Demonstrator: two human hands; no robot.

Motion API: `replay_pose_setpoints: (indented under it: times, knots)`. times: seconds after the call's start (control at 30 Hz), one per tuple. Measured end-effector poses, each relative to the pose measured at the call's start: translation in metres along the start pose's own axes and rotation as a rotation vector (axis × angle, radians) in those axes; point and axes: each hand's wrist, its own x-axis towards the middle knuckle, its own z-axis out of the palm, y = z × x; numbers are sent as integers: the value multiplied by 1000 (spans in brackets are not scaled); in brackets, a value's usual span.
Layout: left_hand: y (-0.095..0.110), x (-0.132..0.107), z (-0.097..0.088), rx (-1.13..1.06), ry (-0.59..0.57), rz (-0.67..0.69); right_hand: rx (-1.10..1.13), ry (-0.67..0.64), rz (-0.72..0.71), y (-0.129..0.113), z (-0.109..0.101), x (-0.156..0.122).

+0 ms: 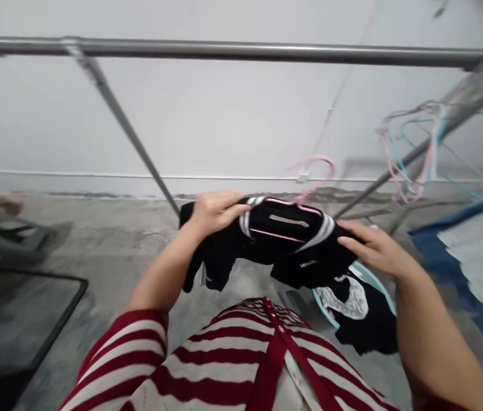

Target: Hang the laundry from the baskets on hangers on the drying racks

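Observation:
Between my two hands hangs a black shirt [224, 257] with grey-white stripes at its collar. A pink clothes hanger [331, 168] sits inside it; its hook sticks up above the collar and its lower bar crosses the neck opening. My left hand [218, 211] grips the shirt at the left shoulder, thumb lying on the cloth. At the other shoulder my right hand [369, 245] pinches the cloth between thumb and fingers. Most of the hanger is covered by the fabric.
A metal clothes rail [241, 50] runs across the top. Pink and blue hangers [425, 154] hang at the right. Below my right hand stands a light-blue basin [384, 288] with dark clothes [369, 319]. A grey stool [23, 234] and a dark, black-edged panel [14, 319] are at the left.

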Motion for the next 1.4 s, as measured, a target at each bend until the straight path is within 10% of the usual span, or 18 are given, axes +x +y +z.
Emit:
replay_pose_setpoints:
  times: [0.2, 0.37, 0.53, 0.87, 1.1, 1.23, 1.4]
  knots:
    - [-12, 1, 7, 30, -26, -38, 64, 194, 116, -13, 33, 11]
    - [-68, -20, -7, -114, 250, -122, 283, 319, 297, -17, 29, 3]
    - [-116, -30, -5, -378, 82, -255, 368, 314, 364, -33, 28, -2]
    - [-109, -17, 15, -255, -92, -185, 271, 7, 265, -57, 24, 5]
    - [-152, -15, 20, -308, -38, -376, 478, 256, 376, -60, 30, -7]
    - [-169, -40, 20, -293, 81, -676, 757, 225, 541, -73, 55, 4]
    - [-113, -106, 65, -480, -44, -678, 1105, 110, 623, -107, 106, 45]
